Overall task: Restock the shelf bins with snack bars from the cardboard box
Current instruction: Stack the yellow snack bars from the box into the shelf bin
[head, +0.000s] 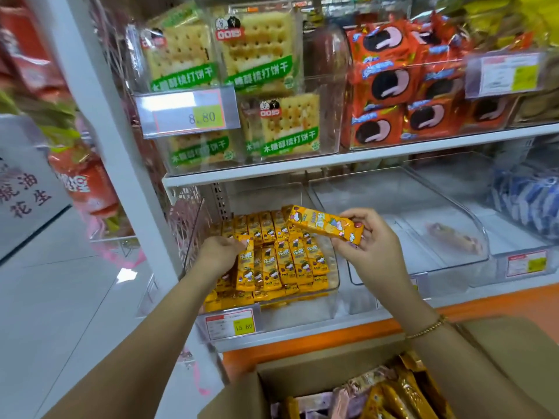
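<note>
A clear shelf bin (331, 293) on the lower shelf holds several rows of yellow snack bars (281, 261). My left hand (219, 252) pinches the top of one upright bar (245, 264) at the bin's left side. My right hand (367, 238) grips a stack of yellow bars (323, 224), held flat above the bin's right edge. The open cardboard box (332, 356) stands below at the bottom, with more yellow and pink bars (390, 397) inside.
To the right, a clear bin (472, 255) holds one pink bar (453, 237). Beyond it is a bin of blue packs (526, 207). The upper shelf carries cracker packs (257, 49) and orange cookie packs (393, 86). A white upright post (121, 146) stands left.
</note>
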A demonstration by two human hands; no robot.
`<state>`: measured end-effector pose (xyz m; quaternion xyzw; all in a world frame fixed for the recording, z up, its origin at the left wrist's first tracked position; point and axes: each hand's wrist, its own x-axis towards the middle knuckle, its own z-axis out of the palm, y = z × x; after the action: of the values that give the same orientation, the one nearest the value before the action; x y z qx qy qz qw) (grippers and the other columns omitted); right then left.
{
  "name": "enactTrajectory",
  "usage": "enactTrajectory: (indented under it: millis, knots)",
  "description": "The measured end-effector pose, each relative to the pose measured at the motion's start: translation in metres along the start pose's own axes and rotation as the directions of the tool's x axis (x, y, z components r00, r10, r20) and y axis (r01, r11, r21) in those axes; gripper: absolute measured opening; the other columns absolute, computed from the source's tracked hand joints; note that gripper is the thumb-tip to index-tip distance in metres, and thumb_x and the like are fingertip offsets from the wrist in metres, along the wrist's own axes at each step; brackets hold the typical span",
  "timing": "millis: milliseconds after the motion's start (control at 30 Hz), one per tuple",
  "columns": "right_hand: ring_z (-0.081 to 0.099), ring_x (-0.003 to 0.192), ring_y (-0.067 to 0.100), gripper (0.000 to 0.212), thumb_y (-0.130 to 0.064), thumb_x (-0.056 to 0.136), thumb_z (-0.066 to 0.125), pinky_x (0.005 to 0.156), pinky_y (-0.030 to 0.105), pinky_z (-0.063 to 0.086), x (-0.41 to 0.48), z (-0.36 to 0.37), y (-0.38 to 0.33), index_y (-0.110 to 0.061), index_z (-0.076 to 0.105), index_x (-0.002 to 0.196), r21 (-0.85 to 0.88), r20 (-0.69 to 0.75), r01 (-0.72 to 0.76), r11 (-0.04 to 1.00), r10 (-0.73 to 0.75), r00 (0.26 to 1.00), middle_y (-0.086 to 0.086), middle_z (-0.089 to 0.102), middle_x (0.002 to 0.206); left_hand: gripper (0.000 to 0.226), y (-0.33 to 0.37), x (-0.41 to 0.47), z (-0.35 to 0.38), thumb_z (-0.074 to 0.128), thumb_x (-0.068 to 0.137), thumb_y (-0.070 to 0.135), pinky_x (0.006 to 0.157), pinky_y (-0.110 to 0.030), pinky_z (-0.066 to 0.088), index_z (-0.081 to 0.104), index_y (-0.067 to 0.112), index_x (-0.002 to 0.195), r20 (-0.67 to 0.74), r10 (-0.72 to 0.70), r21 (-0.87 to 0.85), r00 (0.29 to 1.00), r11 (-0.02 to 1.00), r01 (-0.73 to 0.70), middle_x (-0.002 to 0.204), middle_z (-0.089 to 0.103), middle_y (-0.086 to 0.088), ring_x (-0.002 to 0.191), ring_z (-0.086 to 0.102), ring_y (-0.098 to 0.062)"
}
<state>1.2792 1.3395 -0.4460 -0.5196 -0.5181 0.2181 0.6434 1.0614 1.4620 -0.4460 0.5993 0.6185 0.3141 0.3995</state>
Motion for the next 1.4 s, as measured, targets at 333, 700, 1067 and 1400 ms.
enactTrajectory:
  millis: [333,700,1067,1400]
  knots:
    - [0.065,0.089,0.001,0.037,0.001,0.079,0.072,0.075,0.018,0.054,0.031,0.001,0.026,-0.025,0.061,0.104,-0.062,-0.077,-0.051,0.997,0.046,0.996,-0.010,0.067,0.094,0.046,0.036,0.015,0.035,0.055,0.094,0.020,0.093,-0.032,0.045,0.045,0.014,0.138,0.103,0.346,0.448,0.932,0.821,-0.354,0.139,0.051,-0.007,0.113,0.058,-0.026]
    - [0.058,0.092,0.012,0.053,0.012,0.079,0.062,0.073,0.021,0.050,0.055,-0.023,0.038,-0.039,0.061,0.092,-0.179,-0.090,0.000,0.984,-0.017,0.996,0.002,0.057,0.104,0.067,0.054,0.069,0.094,0.043,0.091,0.058,0.099,-0.033,0.039,0.036,0.015,0.142,0.466,0.161,0.609,0.870,0.655,-0.448,0.141,0.045,-0.012,0.125,0.046,-0.029]
    - [0.051,0.078,0.024,0.051,0.028,0.070,0.039,0.064,0.035,0.039,0.077,-0.014,0.020,-0.019,0.060,0.073,-0.104,0.232,-0.081,0.991,0.103,0.967,0.026,0.060,0.088,0.038,0.068,0.029,0.060,0.046,0.096,0.042,0.096,-0.024,0.044,0.062,0.018,0.121,0.482,0.297,0.113,0.824,0.912,-0.395,0.119,0.065,0.001,0.109,0.059,-0.013]
    - [0.055,0.101,0.005,0.032,-0.009,0.090,0.059,0.084,0.010,0.044,0.072,0.019,0.014,-0.025,0.063,0.118,-0.397,0.318,0.167,0.902,-0.035,0.948,-0.001,0.053,0.118,0.025,0.064,0.022,0.047,0.067,0.081,0.020,0.072,-0.030,0.059,0.065,0.005,0.101,0.579,0.077,-0.401,0.812,0.894,0.202,0.098,0.070,-0.014,0.081,0.068,-0.021]
